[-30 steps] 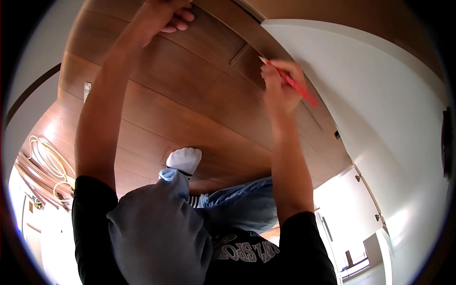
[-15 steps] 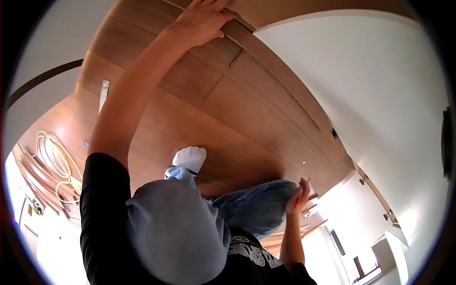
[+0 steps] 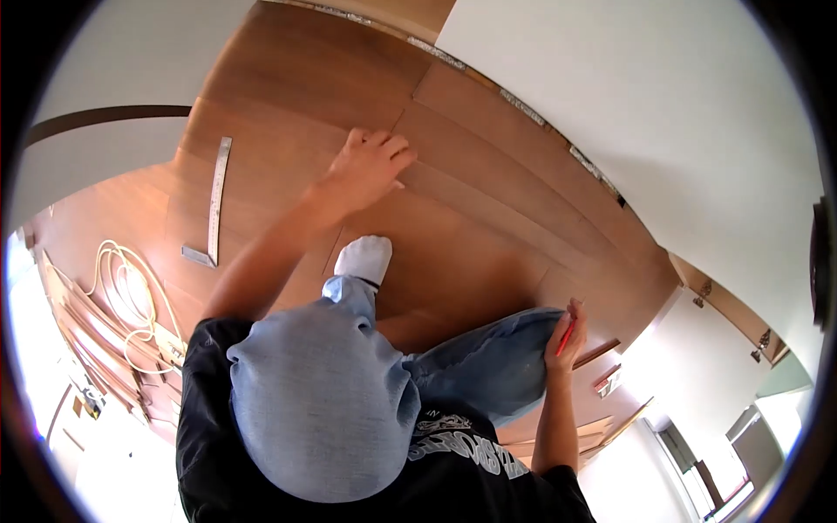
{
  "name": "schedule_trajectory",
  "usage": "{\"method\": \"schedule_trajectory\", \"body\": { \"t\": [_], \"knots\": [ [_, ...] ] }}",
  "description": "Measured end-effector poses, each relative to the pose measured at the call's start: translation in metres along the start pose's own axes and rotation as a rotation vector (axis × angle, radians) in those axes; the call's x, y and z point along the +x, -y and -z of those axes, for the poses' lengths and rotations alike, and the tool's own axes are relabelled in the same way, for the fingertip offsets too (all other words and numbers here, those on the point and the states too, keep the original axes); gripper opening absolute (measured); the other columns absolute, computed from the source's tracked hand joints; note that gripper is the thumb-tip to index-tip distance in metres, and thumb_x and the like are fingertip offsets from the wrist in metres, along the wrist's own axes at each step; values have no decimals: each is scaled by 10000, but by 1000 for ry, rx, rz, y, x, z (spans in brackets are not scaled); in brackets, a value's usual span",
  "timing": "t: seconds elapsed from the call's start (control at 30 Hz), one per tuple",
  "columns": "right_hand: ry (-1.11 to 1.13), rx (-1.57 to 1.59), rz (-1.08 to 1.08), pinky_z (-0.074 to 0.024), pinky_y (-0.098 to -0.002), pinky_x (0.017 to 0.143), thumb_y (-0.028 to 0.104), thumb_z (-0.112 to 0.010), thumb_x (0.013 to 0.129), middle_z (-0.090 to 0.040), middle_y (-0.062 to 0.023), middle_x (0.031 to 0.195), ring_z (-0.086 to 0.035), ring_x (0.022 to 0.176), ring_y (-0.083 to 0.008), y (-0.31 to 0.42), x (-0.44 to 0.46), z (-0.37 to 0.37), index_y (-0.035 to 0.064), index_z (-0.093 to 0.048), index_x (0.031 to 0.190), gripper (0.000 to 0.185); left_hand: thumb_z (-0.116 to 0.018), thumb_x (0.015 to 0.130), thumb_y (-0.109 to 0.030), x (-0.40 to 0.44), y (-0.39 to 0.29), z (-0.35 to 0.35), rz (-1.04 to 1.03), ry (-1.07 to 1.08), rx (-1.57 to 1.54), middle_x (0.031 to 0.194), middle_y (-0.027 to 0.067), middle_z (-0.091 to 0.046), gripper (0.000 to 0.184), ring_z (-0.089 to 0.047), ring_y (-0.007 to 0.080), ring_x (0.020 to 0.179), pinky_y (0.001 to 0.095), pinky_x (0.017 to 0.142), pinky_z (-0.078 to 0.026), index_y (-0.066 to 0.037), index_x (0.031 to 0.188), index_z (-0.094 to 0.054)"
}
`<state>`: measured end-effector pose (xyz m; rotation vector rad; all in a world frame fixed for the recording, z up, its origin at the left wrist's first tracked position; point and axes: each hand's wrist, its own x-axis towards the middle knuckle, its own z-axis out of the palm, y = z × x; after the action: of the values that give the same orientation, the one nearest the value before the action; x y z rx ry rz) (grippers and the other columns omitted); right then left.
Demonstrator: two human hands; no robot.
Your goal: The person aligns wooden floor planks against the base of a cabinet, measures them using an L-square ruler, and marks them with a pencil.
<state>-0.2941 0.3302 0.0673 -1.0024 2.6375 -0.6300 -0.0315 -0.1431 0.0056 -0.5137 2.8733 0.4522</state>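
Over the wood-plank floor (image 3: 288, 113), my left hand (image 3: 370, 167) is closed, with its fingers bent downward near a plank seam; whatever is under the fingertips is hidden. My right hand (image 3: 567, 338) holds a red pencil (image 3: 566, 336) beside my bent knee in blue jeans (image 3: 488, 366). To the left of my left forearm, a metal square (image 3: 218, 200) lies on the floor. Just below my left hand is my foot in a white sock (image 3: 364, 259).
A white wall (image 3: 663, 105) borders the floor, with silvery patches (image 3: 523, 107) along the edge. At the left lie a coiled pale hose (image 3: 131, 296) and long thin strips (image 3: 87, 318). More wood pieces (image 3: 597, 436) lie behind my right arm.
My left hand has come back from the wall edge towards my foot. The strip along the wall has gone from there, exposing silvery patches. My right hand has dropped to my knee with the pencil.
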Motion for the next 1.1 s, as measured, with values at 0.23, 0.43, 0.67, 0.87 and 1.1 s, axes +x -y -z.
{"method": "schedule_trajectory", "body": {
  "t": [0.23, 0.43, 0.67, 0.87, 1.1],
  "knots": [
    [77, 36, 13, -564, -424, 1004, 138, -522, 1149, -761, -207, 1193, -732, 1109, -339, -11, -15, 11, -7, -634, 1409, 318, -816, 920, -430, -71, -50, -77, 71, -72, -4, 1383, 62, -626, 584, -571, 288, 1342, 512, 1117, -469, -132, 1398, -658],
    [143, -32, 121, -565, -450, 1018, 143, -587, 1118, -753, -230, 1216, -725, 1142, -386, -11, -13, 10, -12, -625, 1420, 342, -702, 1002, -413, -117, -26, -68, 177, -139, -67, 1449, 82, -634, 477, -544, 290, 1417, 487, 1150, -474, -137, 1391, -684],
    [219, -396, 326, -470, -545, 1176, 237, -747, 1004, -547, -300, 1573, -547, 1409, -506, -8, 9, -29, 45, -529, 1572, 637, -692, 975, -261, -275, 111, -85, 1141, -57, 4, 1326, 175, -704, 447, -650, 418, 1254, 553, 1061, -520, -131, 1398, -627],
    [316, -436, 587, -488, -519, 1142, 265, -861, 894, -579, -240, 1532, -578, 1353, -433, 107, 66, -110, 127, -517, 1569, 770, -732, 927, -314, -345, 117, -97, 1174, -46, -133, 1299, 194, -721, 421, -662, 391, 1281, 521, 1079, -512, -65, 1257, -653],
    [458, -392, 548, -519, -501, 1061, 241, -871, 884, -604, -174, 1287, -594, 1227, -392, 117, 89, -157, 114, -584, 1480, 674, -716, 896, -172, -340, 73, -58, 1166, -182, -881, 939, 95, -709, 368, -684, 155, 823, 337, 730, -565, 8, 1217, -694]
  ]
}}
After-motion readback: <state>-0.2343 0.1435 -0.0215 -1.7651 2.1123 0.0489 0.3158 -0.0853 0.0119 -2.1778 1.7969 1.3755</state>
